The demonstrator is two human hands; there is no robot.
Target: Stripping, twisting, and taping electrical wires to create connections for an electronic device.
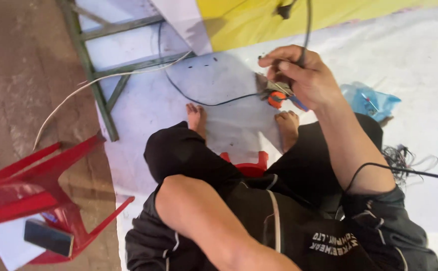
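From the head camera, looking down past black-clad knees and bare feet, the right hand is curled shut, pinching a black cable that rises toward the top edge, and it also grips a tool with orange and blue handles just above the right foot. The left hand is out of view; only its forearm shows. A thin black wire lies on the white floor sheet. A red plastic chair lies tipped at the left; a blue bag sits to the right.
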